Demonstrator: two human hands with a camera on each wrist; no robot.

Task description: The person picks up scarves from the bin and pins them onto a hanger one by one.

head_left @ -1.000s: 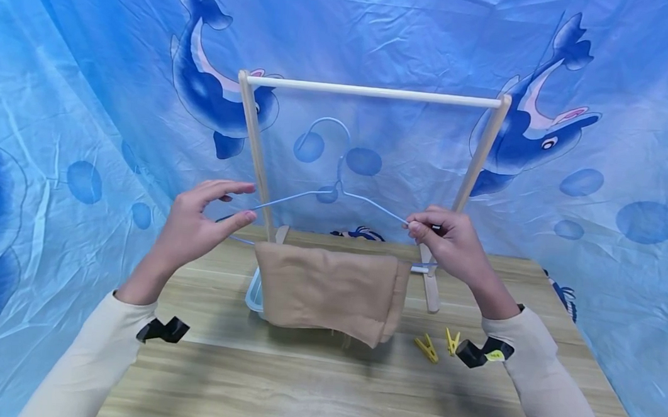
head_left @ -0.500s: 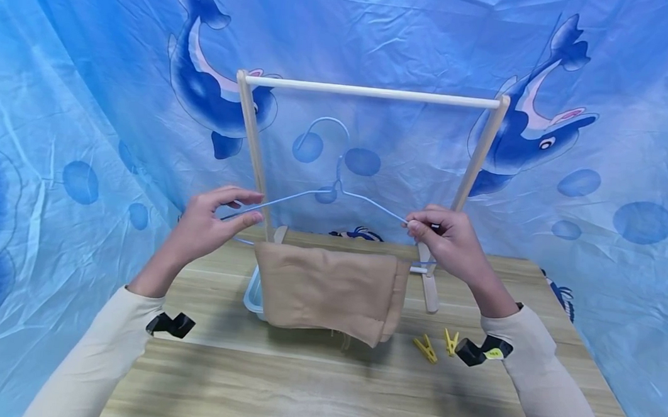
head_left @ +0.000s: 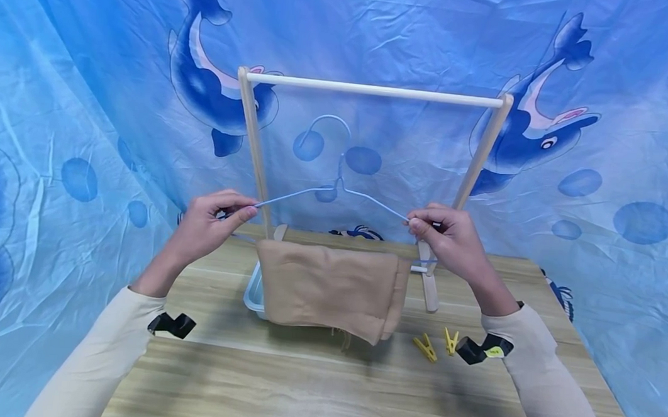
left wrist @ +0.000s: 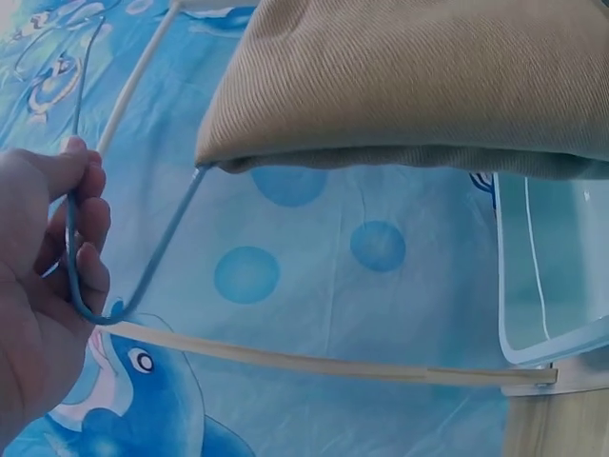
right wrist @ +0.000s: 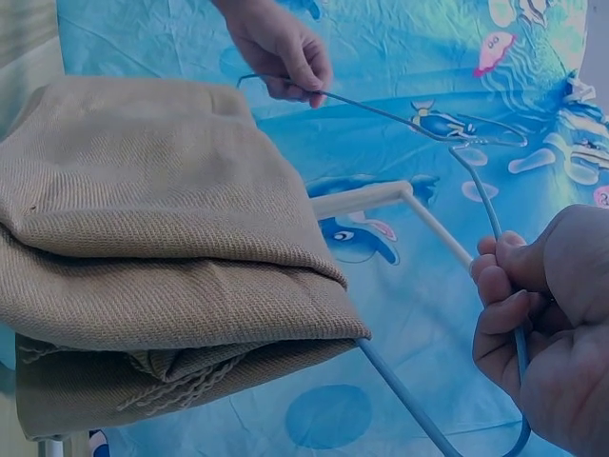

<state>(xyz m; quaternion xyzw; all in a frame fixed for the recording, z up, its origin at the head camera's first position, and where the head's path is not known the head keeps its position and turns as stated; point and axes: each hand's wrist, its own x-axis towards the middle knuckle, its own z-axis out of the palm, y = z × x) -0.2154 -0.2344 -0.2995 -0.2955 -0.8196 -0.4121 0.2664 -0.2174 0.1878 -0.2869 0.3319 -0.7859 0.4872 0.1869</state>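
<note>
A blue wire hanger [head_left: 368, 199] is held up in front of the rack, its hook pointing upward. Folded tan cloth [head_left: 330, 290] drapes over the hanger's bottom bar, with a few loose threads at its lower edge. My left hand [head_left: 205, 224] pinches the hanger's left shoulder between thumb and fingers. On the other side, my right hand [head_left: 448, 240] pinches the right shoulder. In the left wrist view the hanger's bent corner [left wrist: 95, 309] passes below the left hand's fingers. The right wrist view shows both hands on the wire and the cloth [right wrist: 171, 190] in several layers.
Behind the hanger stands a rack with a white top rod [head_left: 374, 91] and wooden legs. Two yellow clothespins [head_left: 425, 347] lie on the wooden table [head_left: 302, 389] at right. A light blue bin [head_left: 254, 292] is partly hidden behind the cloth.
My left hand has moved slightly right, and its open fingers have closed onto the hanger's left shoulder. The right hand keeps its hold, and the hanger and cloth stay nearly still.
</note>
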